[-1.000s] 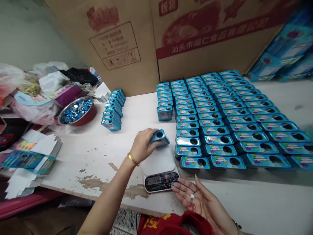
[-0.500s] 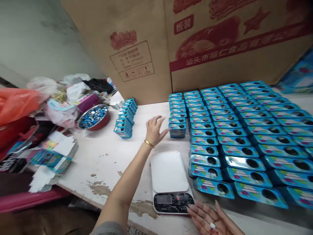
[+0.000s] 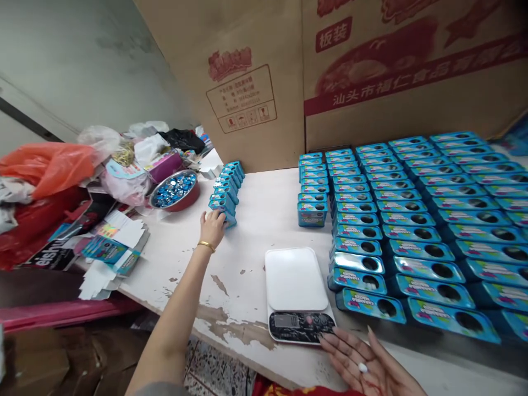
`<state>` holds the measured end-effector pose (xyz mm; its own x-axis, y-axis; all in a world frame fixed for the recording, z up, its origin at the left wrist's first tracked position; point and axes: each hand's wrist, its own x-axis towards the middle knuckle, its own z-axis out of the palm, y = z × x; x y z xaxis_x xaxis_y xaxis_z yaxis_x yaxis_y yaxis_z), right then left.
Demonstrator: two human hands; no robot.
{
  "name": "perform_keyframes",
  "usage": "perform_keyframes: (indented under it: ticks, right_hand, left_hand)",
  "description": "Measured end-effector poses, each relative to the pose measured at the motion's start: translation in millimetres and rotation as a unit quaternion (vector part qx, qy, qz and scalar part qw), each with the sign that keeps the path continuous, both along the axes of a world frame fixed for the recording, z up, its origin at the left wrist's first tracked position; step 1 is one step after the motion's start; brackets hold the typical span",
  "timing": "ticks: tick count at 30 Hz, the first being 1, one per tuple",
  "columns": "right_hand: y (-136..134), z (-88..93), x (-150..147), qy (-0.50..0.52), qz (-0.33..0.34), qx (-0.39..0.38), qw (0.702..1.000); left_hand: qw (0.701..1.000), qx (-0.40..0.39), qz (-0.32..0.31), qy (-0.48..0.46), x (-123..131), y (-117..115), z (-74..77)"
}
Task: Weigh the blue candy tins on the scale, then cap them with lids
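Observation:
My left hand (image 3: 213, 226) has its fingers closed around the nearest blue tin (image 3: 231, 219) of a short row at the left-middle of the table; the fingers partly cover that tin. Palm up at the bottom right, my right hand (image 3: 358, 360) is open with its fingers stretched out. A small white piece (image 3: 363, 367) lies loose on that palm. The right fingertips are close to the front edge of a white kitchen scale (image 3: 296, 278) with a black display panel; whether they touch it I cannot tell. Nothing lies on the scale's plate.
Rows of blue tins (image 3: 416, 234) with round dark openings fill the right side; a shorter row (image 3: 312, 214) stands left of them. A red bowl (image 3: 192, 199) holds blue wrapped pieces. Bags (image 3: 61, 170) and folded cartons (image 3: 111, 250) crowd the left. Large cardboard boxes (image 3: 284, 132) stand behind.
My left hand has moved left from beside the shorter middle row to the nearest tin of the left row. The right hand stays palm up with the white piece. The view has shifted slightly left.

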<state>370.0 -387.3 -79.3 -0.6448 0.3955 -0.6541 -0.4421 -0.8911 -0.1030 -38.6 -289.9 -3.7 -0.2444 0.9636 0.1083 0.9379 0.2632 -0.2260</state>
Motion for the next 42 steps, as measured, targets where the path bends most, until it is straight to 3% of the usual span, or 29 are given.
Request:
perform_keyframes:
  ticks: [3, 8, 11, 14, 18, 21, 25, 28, 30, 35, 42]
  right_hand:
    - [-1, 23.7, -2, 0.016, -0.041, -0.059, 0.997]
    - [-7, 46.7, -8, -0.015, -0.063, -0.06, 0.996]
    - [-12, 48.1, -7, -0.015, -0.066, -0.052, 0.996]
    - [-15, 48.5, -3, -0.009, -0.069, -0.047, 0.996]
    - [-16, 50.1, 0, 0.004, -0.079, -0.04, 0.996]
    - [-17, 48.4, 0, 0.025, -0.09, -0.043, 0.995]
    - [-19, 43.2, 2, 0.043, -0.107, -0.029, 0.993]
    - [-21, 42.4, 5, 0.031, -0.09, -0.04, 0.995]
    - [-21, 43.7, 6, 0.028, -0.082, -0.047, 0.995]
    - [-20, 46.6, 5, 0.023, -0.078, -0.05, 0.995]
    - [-19, 41.9, 3, 0.01, -0.061, -0.057, 0.996]
  left_hand:
    - [0.996, -0.021, -0.087, -0.023, 43, -13, 26.5]
    - [0.966, -0.06, -0.239, -0.079, 138, -33, 59.4]
    - [0.956, -0.109, -0.26, -0.085, 178, -34, 59.0]
    - [0.952, -0.132, -0.259, -0.098, 193, -30, 52.1]
    - [0.945, -0.052, -0.295, -0.13, 201, -41, 48.6]
    - [0.914, -0.009, -0.363, -0.182, 220, -70, 37.5]
    - [0.855, -0.06, -0.463, -0.226, 259, -116, -8.1]
    - [0.856, -0.04, -0.462, -0.227, 275, -135, -44.3]
    - [0.859, -0.028, -0.452, -0.238, 278, -139, -57.2]
    - [0.858, 0.018, -0.446, -0.254, 274, -138, -59.4]
    - [0.865, 0.009, -0.427, -0.265, 276, -139, -65.2]
